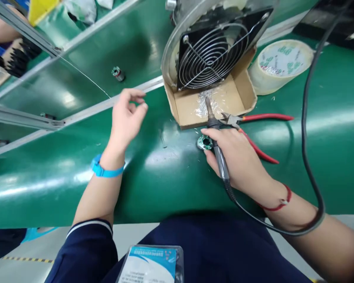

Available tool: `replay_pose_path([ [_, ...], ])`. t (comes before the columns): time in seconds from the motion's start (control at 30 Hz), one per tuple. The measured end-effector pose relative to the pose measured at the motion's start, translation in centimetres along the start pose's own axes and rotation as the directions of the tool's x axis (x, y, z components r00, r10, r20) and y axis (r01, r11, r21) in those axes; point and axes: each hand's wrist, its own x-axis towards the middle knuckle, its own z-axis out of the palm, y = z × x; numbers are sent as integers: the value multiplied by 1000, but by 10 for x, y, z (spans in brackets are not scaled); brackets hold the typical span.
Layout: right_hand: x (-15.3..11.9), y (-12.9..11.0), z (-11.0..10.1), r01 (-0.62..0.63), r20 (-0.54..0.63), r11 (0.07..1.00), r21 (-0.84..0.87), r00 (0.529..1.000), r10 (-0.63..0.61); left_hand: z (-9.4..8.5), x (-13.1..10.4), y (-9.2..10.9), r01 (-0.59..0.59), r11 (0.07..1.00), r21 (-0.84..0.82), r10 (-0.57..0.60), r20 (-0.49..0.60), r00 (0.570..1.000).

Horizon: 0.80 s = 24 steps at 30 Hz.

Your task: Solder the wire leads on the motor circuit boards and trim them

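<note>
My right hand (238,157) grips a soldering iron (216,143), its tip pointing up toward the foil-lined cardboard tray (244,92). Just left of that hand a small round metal part (204,142) lies on the green mat (165,165). My left hand (126,118) is raised above the mat with its fingers pinched around the end of a thin solder wire (85,76) that runs up to the left. A blue band sits on the left wrist, a red cord on the right.
A black fan with a wire grille (215,53) stands over the tray. Red-handled cutters (253,125) lie right of the tray, a tape roll (280,65) behind them. A small cylindrical part (118,73) lies on the conveyor. The iron's black cable (308,118) loops right.
</note>
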Motion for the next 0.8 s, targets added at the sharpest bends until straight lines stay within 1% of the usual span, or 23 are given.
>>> replay_pose_path([
  [0.03, 1, 2, 2, 19, -3, 1000, 20, 1000, -19, -5, 23, -19, 97, 994, 55, -91, -102, 991],
  [0.07, 1, 3, 3, 35, -14, 999, 39, 999, -35, -9, 45, -37, 211, 972, 107, -184, -217, 959],
  [0.1, 2, 3, 4, 48, -33, 997, 56, 998, -46, -12, 66, -53, 276, 952, 130, -232, -278, 932],
  [0.17, 2, 5, 3, 67, -89, 994, 85, 994, -60, -16, 99, -78, 345, 926, 151, -278, -343, 897],
  [0.23, 3, 6, 0, 79, -151, 991, 110, 987, -61, -19, 120, -92, 366, 917, 161, -292, -356, 888],
  [0.27, 4, 7, -1, 82, -179, 989, 120, 982, -60, -21, 125, -96, 368, 915, 163, -295, -351, 889],
  [0.33, 5, 8, -4, 73, -220, 988, 134, 975, -42, -23, 129, -97, 359, 919, 164, -293, -327, 899],
  [0.4, 5, 9, -7, 49, -246, 987, 152, 969, -10, -22, 122, -91, 336, 927, 166, -277, -303, 912],
  [0.47, 5, 8, -8, 26, -256, 985, 171, 967, 19, -17, 102, -80, 284, 945, 163, -240, -244, 940],
  [0.5, 5, 7, -8, 24, -258, 984, 178, 966, 23, -13, 88, -74, 250, 955, 158, -219, -189, 957],
  [0.57, 4, 5, -8, 42, -264, 980, 194, 964, 11, -5, 55, -62, 187, 973, 136, -184, -37, 982],
  [0.6, 3, 5, -7, 50, -267, 978, 203, 964, 6, 0, 37, -56, 167, 978, 125, -172, 31, 985],
  [0.67, 2, 5, -7, 49, -266, 975, 219, 964, 11, 5, 6, -45, 138, 985, 102, -150, 118, 982],
  [0.7, 2, 4, -7, 39, -262, 974, 222, 965, 21, 6, -7, -40, 119, 990, 77, -128, 132, 983],
  [0.73, 1, 4, -7, 29, -256, 974, 226, 966, 30, 6, -18, -35, 96, 995, 36, -100, 123, 987],
  [0.8, -1, 2, -8, 25, -259, 971, 238, 965, 39, 2, -36, -23, 61, 994, -92, -57, 48, 997],
])
